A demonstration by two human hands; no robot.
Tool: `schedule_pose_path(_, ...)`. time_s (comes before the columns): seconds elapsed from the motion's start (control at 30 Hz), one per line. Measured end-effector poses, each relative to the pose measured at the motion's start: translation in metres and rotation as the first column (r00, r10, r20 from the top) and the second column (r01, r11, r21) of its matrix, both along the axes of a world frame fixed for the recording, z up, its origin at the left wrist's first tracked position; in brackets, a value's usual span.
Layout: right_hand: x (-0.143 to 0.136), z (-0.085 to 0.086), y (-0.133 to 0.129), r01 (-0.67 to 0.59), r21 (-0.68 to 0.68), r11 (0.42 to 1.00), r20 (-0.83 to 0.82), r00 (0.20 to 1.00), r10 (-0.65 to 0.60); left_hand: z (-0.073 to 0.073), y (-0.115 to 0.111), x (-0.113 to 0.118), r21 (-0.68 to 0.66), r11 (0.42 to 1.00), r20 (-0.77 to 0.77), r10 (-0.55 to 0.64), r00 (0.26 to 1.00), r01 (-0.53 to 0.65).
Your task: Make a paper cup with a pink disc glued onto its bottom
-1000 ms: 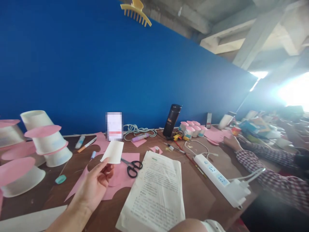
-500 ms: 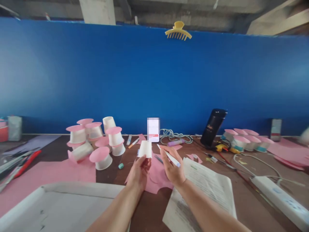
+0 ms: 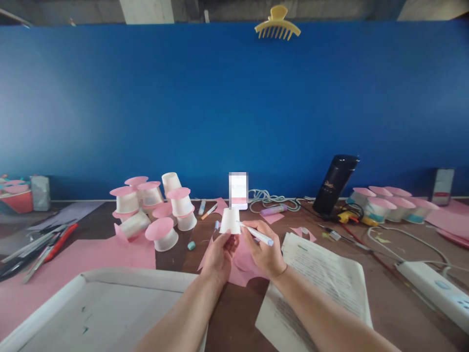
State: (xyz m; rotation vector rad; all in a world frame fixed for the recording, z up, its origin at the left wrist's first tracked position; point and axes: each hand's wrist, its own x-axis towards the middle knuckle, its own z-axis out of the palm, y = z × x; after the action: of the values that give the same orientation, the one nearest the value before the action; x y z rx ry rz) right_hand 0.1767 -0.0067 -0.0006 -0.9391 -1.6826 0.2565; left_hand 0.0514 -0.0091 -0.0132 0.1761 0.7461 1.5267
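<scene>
A white paper cup (image 3: 230,221), narrow end up, is held at its lower part by my left hand (image 3: 221,254), with fingers closed on it. My right hand (image 3: 264,249) grips a white pen (image 3: 259,235) with a pale purple end; its tip is at the cup's right side. Pink cut paper (image 3: 244,259) lies under both hands. Printed sheets (image 3: 322,278) lie beneath my right forearm. Left of my hands, several white cups with pink discs (image 3: 161,233) stand stacked or grouped, one lying on its side.
A phone (image 3: 238,190) stands against the blue wall behind the cup. A black bottle (image 3: 335,185), cables and a power strip (image 3: 436,288) are at the right. At the left are scissors with red handles (image 3: 60,242), pink sheets and a white box (image 3: 120,313).
The pen tip has come to the side of the cup, where before there was a gap. The cup is turned more upright, and the view has shifted slightly.
</scene>
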Motion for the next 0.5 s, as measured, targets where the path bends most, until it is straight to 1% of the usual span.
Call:
schedule_pose_path(0.13, 0.0, -0.0011, 0.0022, 0.001, 0.007, 1.0, -0.007, 1.0, -0.001, -0.0031, 0.001, 0.0001, 0.011, 1.0, -0.012, -0.017, 1.0, 0.018)
schedule_pose_path(0.5, -0.001, -0.0015, 0.0039, 0.013, 0.011, 1.0, 0.0, 1.0, -0.013, -0.0045, 0.0016, -0.0004, 0.037, 0.998, -0.027, -0.043, 0.999, 0.044)
